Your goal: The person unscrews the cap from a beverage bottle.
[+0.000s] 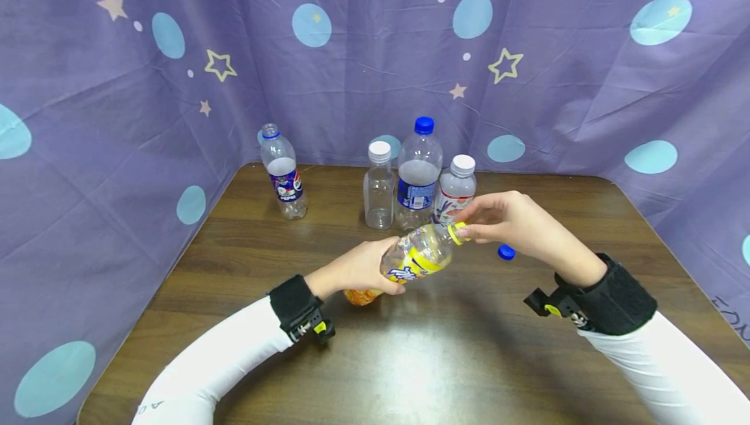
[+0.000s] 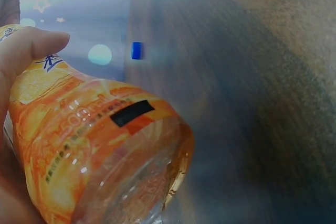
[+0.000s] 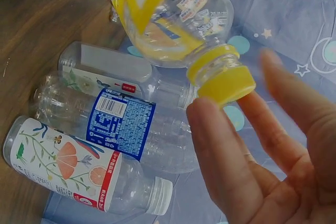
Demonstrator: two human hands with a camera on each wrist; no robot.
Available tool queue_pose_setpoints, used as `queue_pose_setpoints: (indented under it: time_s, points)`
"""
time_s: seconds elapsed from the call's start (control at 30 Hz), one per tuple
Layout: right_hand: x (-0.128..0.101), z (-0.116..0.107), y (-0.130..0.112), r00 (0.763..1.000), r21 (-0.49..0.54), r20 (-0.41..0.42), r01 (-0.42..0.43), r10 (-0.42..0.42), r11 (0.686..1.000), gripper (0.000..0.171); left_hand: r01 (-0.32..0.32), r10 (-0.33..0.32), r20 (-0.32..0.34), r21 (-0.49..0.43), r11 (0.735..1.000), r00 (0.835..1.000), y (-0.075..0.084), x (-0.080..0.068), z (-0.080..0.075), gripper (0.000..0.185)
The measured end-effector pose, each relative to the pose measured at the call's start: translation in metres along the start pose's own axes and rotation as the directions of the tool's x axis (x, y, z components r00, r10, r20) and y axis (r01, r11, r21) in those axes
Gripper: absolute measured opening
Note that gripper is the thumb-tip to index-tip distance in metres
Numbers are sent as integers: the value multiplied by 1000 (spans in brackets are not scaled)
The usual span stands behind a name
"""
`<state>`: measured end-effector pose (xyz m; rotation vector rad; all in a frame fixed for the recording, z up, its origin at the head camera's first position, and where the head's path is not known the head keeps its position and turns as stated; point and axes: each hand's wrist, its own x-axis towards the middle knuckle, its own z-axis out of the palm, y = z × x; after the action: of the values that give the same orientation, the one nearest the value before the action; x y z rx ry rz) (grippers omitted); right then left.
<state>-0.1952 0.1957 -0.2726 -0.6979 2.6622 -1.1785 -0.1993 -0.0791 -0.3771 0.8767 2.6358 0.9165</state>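
My left hand grips a clear plastic drink bottle with a yellow and orange label around its body. The bottle is tilted above the table, its neck pointing up and to the right. At the neck, my right hand holds the yellow cap between thumb and a finger, while another finger stands off it, blurred. Clear threads show between the cap and the yellow neck ring. Seen from the left wrist, the bottle's base faces the camera and the thumb lies across the label.
Behind the hands stand a clear white-capped bottle, a large blue-capped bottle and a fruit-label bottle. An uncapped Pepsi bottle stands back left. A loose blue cap lies on the wooden table near my right hand.
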Motion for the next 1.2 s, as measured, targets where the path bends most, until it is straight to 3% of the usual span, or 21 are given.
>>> queue_pose_setpoints:
  time_s: [0.1,0.47,0.73,0.83,0.9,0.97,1.07,1.13,1.2]
  points:
    - [0,0,1,1000,52,4,-10,9,999,23,-4,4,-2,-2,1000,1000,1,-1,0,70]
    - [0,-1,1,995,56,45,-87,85,995,31,-34,34,-41,8,999,999,3,-2,0,64]
    - [-2,-5,0,1000,39,27,-4,3,999,33,-23,23,-40,5,1000,999,1,-2,1,66]
    - [-7,-12,1,998,7,-46,32,-32,999,33,-17,17,-40,5,1000,999,0,-2,0,66]
    - [-11,-21,4,989,-46,-142,35,-42,998,32,-15,15,-41,7,1000,999,-1,-2,0,66]
    - [-13,-31,12,958,-152,-278,33,-75,988,32,-18,18,-43,5,1000,999,-1,-2,-2,67]
    - [-11,-46,36,890,-322,-440,-29,-123,946,33,-21,21,-50,-3,1000,999,0,-4,-3,69]
    - [-9,-50,59,868,-416,-468,-51,-166,908,33,-27,26,-51,-7,1000,998,0,-4,-4,69]
    - [-8,-50,85,882,-479,-434,-51,-186,876,32,-32,31,-47,-12,999,998,0,-4,-3,68]
